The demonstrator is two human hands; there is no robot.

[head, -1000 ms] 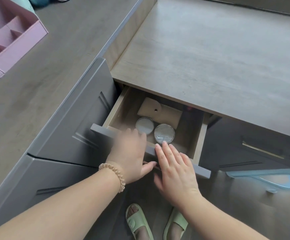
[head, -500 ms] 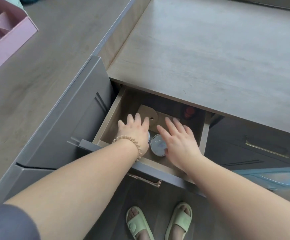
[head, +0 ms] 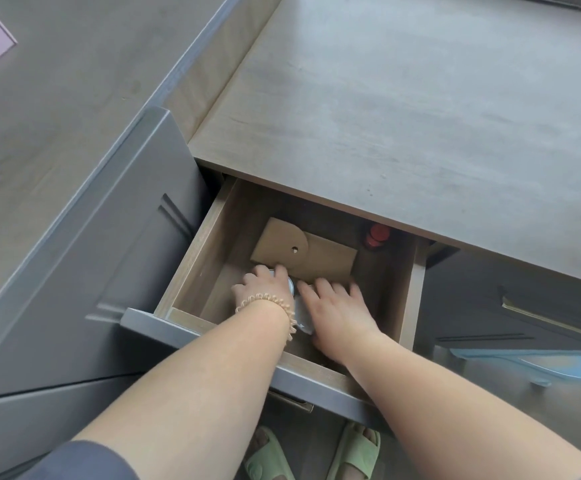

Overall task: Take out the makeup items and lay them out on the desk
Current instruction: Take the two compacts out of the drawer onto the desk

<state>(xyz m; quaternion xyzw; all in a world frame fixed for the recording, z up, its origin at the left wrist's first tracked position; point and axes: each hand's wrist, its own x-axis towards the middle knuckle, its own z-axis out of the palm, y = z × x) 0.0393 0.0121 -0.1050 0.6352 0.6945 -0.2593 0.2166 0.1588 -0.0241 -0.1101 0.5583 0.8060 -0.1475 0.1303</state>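
Barely begun: no makeup item shows on the surface [head: 420, 116] at upper right; all sit in the open drawer [head: 192, 258] at centre. The left hand [head: 264, 289] curls its fingers over a silver-lidded tin [head: 291, 285], while the right hand [head: 337, 306] spreads its fingers over a second tin [head: 302, 322]. A red-capped item [head: 377, 235] waits behind.

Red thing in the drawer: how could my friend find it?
Look in the open drawer under the desk top. Far back on the right sits the red thing. It alone is red; the card beside it is flat and tan.
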